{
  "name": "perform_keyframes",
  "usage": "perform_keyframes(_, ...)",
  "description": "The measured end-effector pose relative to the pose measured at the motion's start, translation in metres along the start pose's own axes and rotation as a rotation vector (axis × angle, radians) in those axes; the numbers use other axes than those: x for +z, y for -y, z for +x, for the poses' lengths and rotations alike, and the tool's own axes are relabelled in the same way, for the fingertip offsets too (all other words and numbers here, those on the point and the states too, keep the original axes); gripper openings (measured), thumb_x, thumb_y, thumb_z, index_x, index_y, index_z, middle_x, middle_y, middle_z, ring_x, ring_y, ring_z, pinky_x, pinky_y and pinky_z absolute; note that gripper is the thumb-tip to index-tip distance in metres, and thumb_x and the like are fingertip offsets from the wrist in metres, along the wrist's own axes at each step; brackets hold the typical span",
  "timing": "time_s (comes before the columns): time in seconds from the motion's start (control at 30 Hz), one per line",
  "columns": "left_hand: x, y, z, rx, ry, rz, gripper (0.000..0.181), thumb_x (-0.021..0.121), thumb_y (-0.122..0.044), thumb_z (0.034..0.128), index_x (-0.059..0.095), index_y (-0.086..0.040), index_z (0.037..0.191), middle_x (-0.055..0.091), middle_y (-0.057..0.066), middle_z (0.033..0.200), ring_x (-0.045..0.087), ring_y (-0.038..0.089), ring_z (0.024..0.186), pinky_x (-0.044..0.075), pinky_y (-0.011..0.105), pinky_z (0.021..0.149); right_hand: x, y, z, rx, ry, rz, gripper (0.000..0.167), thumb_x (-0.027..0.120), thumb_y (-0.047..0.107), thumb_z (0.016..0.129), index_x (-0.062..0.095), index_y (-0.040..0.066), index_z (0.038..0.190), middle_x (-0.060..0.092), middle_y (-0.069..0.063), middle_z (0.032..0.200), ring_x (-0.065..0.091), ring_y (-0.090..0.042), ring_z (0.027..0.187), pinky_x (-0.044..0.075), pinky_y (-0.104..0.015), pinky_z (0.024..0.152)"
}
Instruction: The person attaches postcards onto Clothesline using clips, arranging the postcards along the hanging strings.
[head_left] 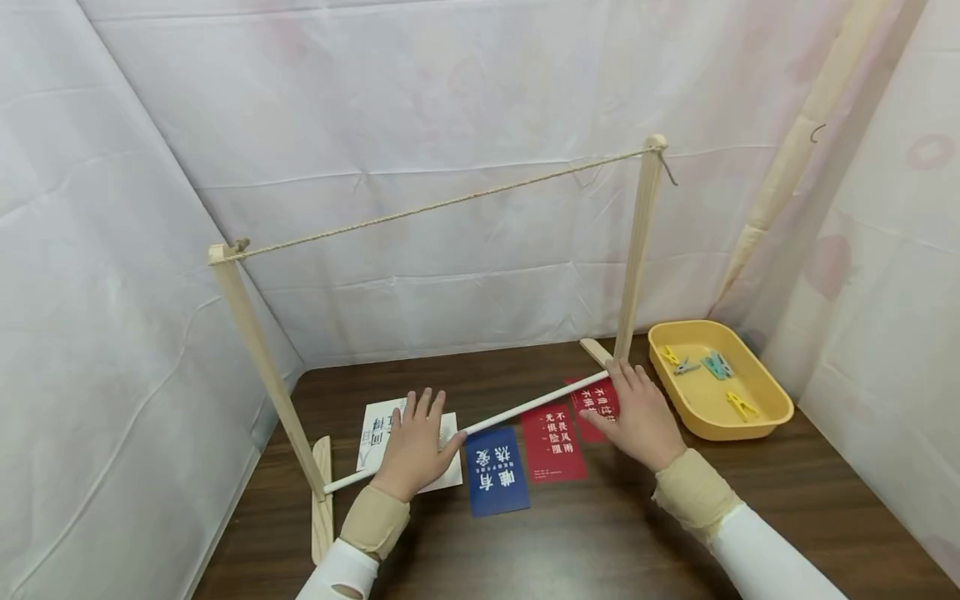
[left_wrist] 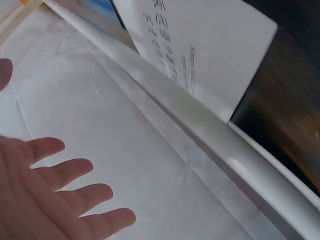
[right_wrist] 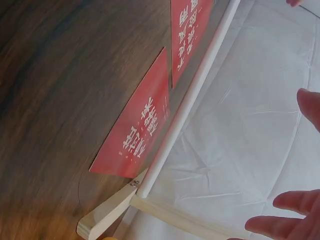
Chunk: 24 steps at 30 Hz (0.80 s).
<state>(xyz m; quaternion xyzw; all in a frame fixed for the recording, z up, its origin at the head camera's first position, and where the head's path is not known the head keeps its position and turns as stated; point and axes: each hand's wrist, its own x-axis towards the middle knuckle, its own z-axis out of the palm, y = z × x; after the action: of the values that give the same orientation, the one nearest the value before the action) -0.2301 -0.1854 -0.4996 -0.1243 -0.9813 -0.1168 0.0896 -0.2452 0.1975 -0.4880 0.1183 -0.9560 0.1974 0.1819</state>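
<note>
My left hand (head_left: pixel 414 446) is open with fingers spread, over white paper (head_left: pixel 377 425) with dark characters, which it partly hides. Fingers spread too, my right hand (head_left: pixel 643 417) hovers near the right post, partly over a red card (head_left: pixel 596 408). Neither hand holds anything; both wrist views show gaps between the fingers and the white rod (head_left: pixel 532 404). Between the hands lie a blue card (head_left: pixel 498 492) and another red card (head_left: pixel 553 450), both with white characters. The rod crosses low between the wooden left post (head_left: pixel 262 350) and right post (head_left: pixel 637 250).
A twine line (head_left: pixel 442 204) runs between the post tops. At the right stands a yellow basin (head_left: pixel 720 431) with several clothespins, among them a yellow clothespin (head_left: pixel 741 406). White curtain (head_left: pixel 450 100) encloses the back and sides of the dark wooden table (head_left: pixel 570 550).
</note>
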Motion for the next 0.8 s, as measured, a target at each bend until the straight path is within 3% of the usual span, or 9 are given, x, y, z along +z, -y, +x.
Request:
perform_keyframes(0.47,-0.03,0.016,-0.003,0.106,-0.243,-0.002,0.059,0.075,-0.031,0.1023,0.059,0.007,0.145,0.062,0.03,0.145,0.061,0.049,0.138,0.051,0.061,0.115,-0.019,-0.006,0.015,0.028,-0.014,0.159,0.091,0.09,0.035,0.09,0.046,-0.013,0.155,0.049,-0.038,0.158,0.046,-0.058,0.147,0.036,-0.07,0.123)
perform_keyframes(0.67,-0.043,0.021,-0.004,0.123,-0.272,-0.005,0.055,0.076,-0.028,0.1022,0.062,0.007,0.142,0.066,0.027,0.141,0.065,0.044,0.132,0.055,0.057,0.111,-0.027,-0.008,0.02,-0.016,-0.068,0.209,0.069,0.092,0.03,0.089,0.056,-0.006,0.136,0.065,-0.03,0.134,0.063,-0.051,0.126,0.051,-0.069,0.107)
perform_keyframes(0.8,-0.047,0.024,-0.004,0.113,-0.278,0.009,0.054,0.077,-0.029,0.1014,0.064,0.007,0.14,0.067,0.026,0.139,0.066,0.043,0.131,0.056,0.057,0.11,-0.031,-0.011,0.023,-0.029,-0.082,0.223,0.074,0.092,0.027,0.089,0.054,-0.006,0.144,0.066,-0.029,0.134,0.064,-0.051,0.125,0.051,-0.069,0.105)
